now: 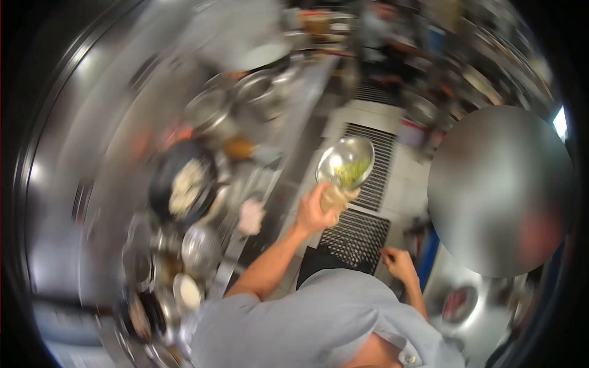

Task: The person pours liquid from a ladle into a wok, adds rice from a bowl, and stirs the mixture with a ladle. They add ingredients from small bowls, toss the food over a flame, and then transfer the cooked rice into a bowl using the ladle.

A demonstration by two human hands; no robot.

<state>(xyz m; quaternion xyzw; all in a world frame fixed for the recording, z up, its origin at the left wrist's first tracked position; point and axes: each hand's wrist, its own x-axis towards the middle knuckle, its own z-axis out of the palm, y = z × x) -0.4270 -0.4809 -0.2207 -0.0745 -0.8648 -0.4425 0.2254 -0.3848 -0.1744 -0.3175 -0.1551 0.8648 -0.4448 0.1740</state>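
Note:
My left hand [316, 211] is closed on the near rim of a shiny metal bowl [328, 161], held out over the floor in front of my body. Chopped greens [351, 173] lie inside it. Against the same hand is a tan, cup-like thing [334, 197]; blur hides what it is. Low at my right side, my right hand [400, 265] has its fingers curled together. Whether anything is between them I cannot make out. It touches no surface that I can see.
On the left, a steel counter carries a dark wok [184, 181] with pale food, several metal bowls and a pinkish cloth [251, 216]. Black floor mats [356, 236] lie below. A large, blurred round metal surface [500, 190] fills the right. Another person [386, 43] stands far back.

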